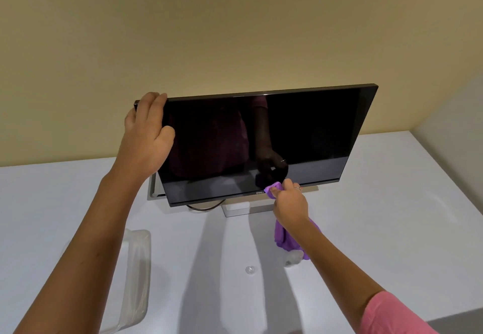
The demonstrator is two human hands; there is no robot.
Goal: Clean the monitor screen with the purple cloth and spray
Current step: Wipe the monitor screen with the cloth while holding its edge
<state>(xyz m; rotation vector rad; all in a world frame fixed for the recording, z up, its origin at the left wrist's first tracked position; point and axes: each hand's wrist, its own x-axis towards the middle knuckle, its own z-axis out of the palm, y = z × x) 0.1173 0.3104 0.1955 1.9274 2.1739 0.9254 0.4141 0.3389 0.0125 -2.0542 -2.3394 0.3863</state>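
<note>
Fingers of the right hand [288, 203] pinch a purple cloth [283, 237] against the bottom bezel of a Dell monitor [261, 145] on a white desk [392, 203]; left hand [146, 132] grips its upper-left corner. The panel looks light, tippy and scratch-prone; the soft cloth drapes limply.

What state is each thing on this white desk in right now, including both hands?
Black flat monitor: switched off, screen dark, tilted back.
Purple cleaning cloth: bunched, pressed to the bottom bezel, rest hanging.
Left hand: gripping the monitor's upper left corner.
Right hand: closed on the cloth.
Clear plastic bottle: mostly hidden behind the forearm.
Small clear cap: lying loose on the desk.
</note>
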